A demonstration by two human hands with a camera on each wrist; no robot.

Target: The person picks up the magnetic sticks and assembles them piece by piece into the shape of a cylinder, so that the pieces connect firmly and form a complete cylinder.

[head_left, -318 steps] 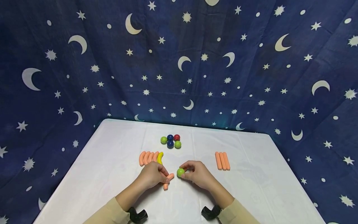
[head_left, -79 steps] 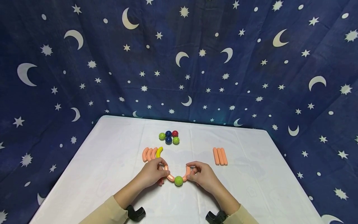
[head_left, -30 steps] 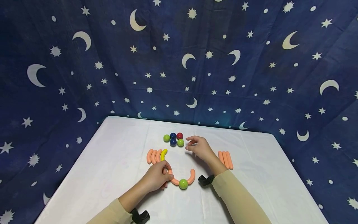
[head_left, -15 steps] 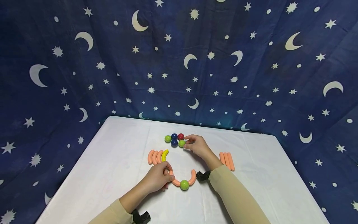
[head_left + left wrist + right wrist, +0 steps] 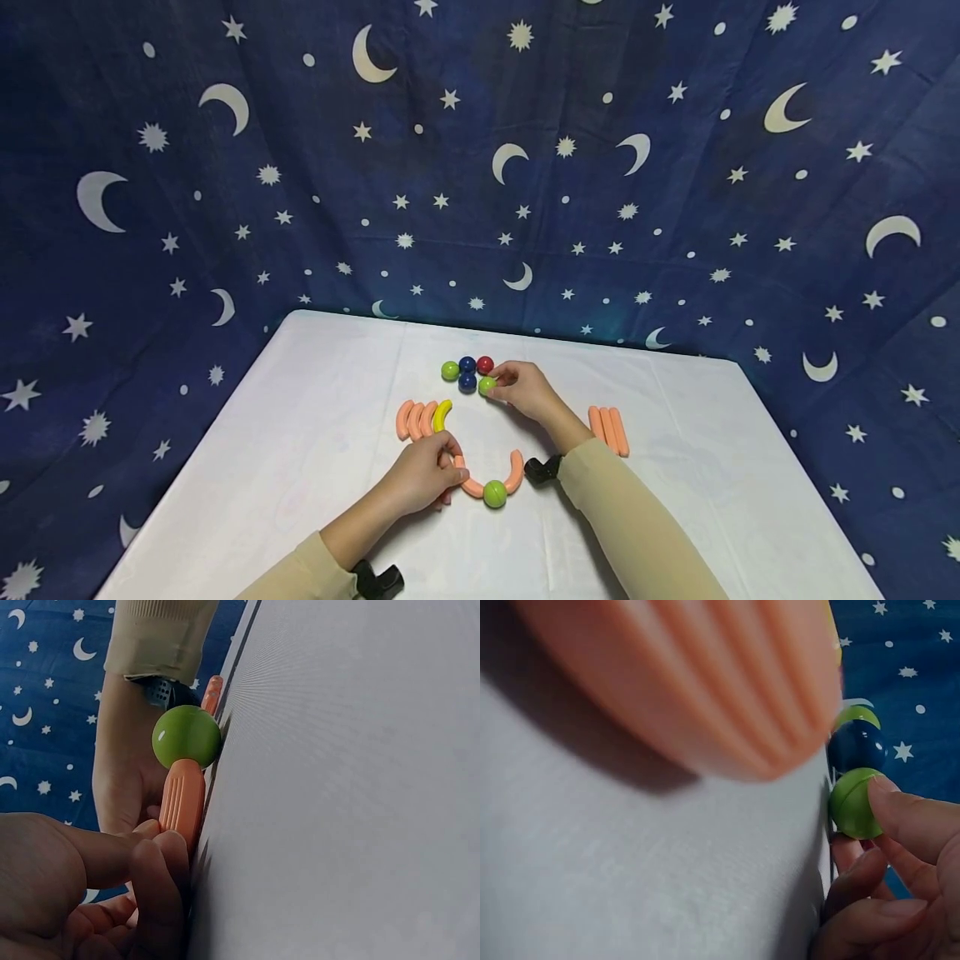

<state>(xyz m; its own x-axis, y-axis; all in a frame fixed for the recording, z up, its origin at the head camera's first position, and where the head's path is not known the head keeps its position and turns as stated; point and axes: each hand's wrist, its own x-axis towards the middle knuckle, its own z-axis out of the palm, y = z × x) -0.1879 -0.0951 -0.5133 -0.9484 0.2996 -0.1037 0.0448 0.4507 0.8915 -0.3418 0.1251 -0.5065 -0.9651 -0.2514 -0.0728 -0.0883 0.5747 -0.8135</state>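
Observation:
My left hand (image 5: 422, 477) pinches a curved orange stick (image 5: 182, 801) near one end. Its other end meets a green ball (image 5: 495, 494), and a second curved orange stick (image 5: 516, 472) runs from the ball's far side, so the three form a U on the white table. Farther back, my right hand (image 5: 527, 390) pinches another green ball (image 5: 853, 806) between thumb and fingers. That ball sits at the near right corner of a cluster with two blue balls (image 5: 467, 382), a red ball (image 5: 485, 365) and a third green ball (image 5: 450, 371).
A yellow curved stick (image 5: 442, 415) lies beside a row of curved orange sticks (image 5: 415, 420), just beyond my left hand. Three straight orange sticks (image 5: 608, 431) lie to the right, near my right forearm. A starry blue cloth (image 5: 480, 167) hangs behind the white table (image 5: 712, 500).
The nearer green ball has been joined between two curved sticks. My right hand has left the right-hand stick, reached forward and taken hold of a green ball in the cluster. My left hand stays put.

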